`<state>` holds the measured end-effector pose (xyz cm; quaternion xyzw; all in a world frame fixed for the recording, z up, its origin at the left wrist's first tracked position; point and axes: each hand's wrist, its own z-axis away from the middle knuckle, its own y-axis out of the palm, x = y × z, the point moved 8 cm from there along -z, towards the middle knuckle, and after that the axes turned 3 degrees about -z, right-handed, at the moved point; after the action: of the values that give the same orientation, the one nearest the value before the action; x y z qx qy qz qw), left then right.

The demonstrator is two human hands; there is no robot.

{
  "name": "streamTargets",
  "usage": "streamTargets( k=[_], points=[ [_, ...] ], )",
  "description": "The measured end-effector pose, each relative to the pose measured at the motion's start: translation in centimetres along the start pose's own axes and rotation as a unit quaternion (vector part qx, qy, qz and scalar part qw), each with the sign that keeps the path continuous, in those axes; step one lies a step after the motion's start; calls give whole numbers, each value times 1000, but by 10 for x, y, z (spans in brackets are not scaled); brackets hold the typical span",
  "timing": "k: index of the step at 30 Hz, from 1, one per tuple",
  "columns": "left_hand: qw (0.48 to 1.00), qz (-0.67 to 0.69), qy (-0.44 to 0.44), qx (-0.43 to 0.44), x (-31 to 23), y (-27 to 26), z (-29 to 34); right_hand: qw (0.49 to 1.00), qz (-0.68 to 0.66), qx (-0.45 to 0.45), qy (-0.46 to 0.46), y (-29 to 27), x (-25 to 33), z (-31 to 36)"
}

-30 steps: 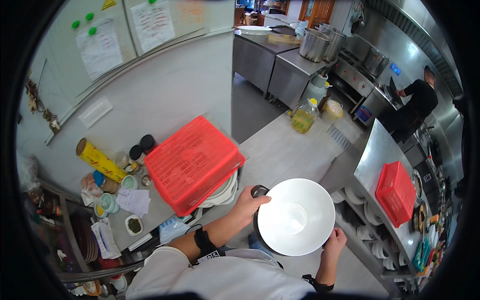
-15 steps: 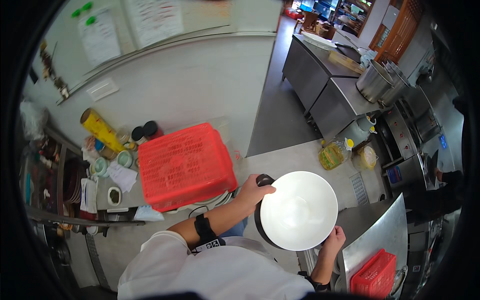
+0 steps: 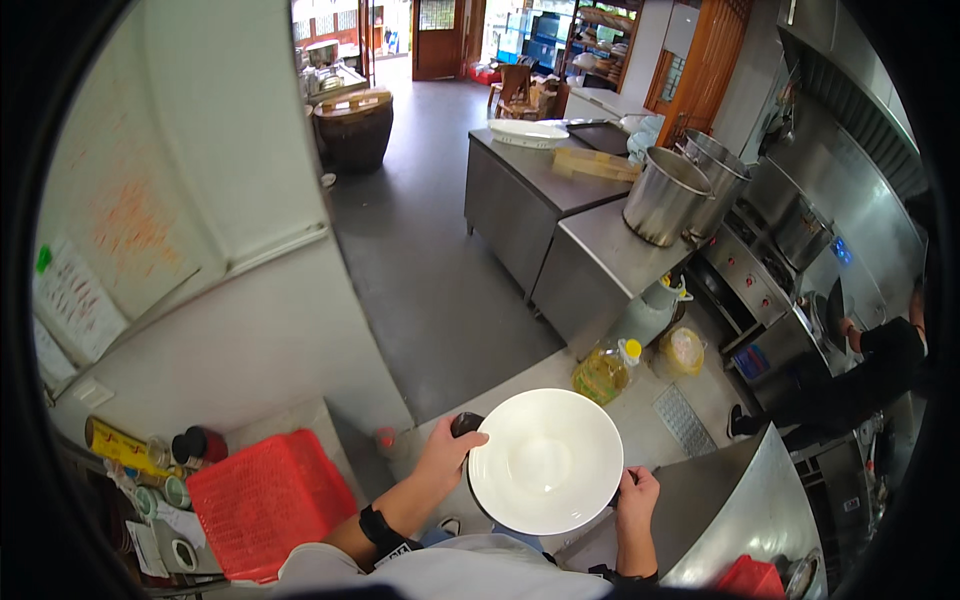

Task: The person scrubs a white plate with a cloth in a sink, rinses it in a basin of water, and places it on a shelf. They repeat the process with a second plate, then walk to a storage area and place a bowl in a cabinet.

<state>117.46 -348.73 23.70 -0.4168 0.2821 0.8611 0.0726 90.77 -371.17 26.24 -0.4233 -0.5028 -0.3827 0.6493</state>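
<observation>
In front of my body I hold a round white bowl (image 3: 545, 462), its inside facing up and nothing in it. It sits on or in a dark pot whose rounded handle (image 3: 465, 424) sticks out at the upper left; most of the pot is hidden under the bowl. My left hand (image 3: 445, 458) is closed on that handle, with the thumb at the bowl's rim. My right hand (image 3: 637, 494) is closed at the opposite side, where a small dark bit shows by the fingers.
At left a red plastic basket (image 3: 270, 505) lies by jars. A steel counter (image 3: 610, 235) carries tall pots (image 3: 665, 195). An oil jug (image 3: 607, 372) stands on the floor near a drain grate (image 3: 684, 420). A steel surface (image 3: 735, 510) is right; a co-worker (image 3: 850, 375) stands at the stove.
My view has turned to the right, bringing in more of the passage and the co-worker. Both hands still hold the bowl and dark pot, now lower and further left in the picture.
</observation>
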Motion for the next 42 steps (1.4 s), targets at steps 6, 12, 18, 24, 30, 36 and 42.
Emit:
streamTargets(
  k=[6, 12, 18, 24, 30, 36, 42],
  points=[
    [998, 39, 36, -39, -19, 54, -88, 998, -5, 63, 22, 37, 20, -143],
    [987, 75, 101, -105, -73, 72, -143, 985, 53, 158, -51, 117, 65, -251],
    [970, 98, 118, -188, -124, 43, -203, 959, 92, 252, -90, 241, 88, -328],
    [958, 122, 138, -222, -185, 5, -299, 948, 146, 268, -88, 358, 108, -391],
    [952, 120, 171, -224, -251, -13, -391, 948, 133, 266, -112, 444, 145, -456],
    [955, 120, 164, -215, -312, -18, -486, 944, 147, 270, -119, 528, 171, -528],
    [946, 133, 184, -230, -372, -29, -558, 928, 123, 337, -102, 641, 198, -599]
  ],
)
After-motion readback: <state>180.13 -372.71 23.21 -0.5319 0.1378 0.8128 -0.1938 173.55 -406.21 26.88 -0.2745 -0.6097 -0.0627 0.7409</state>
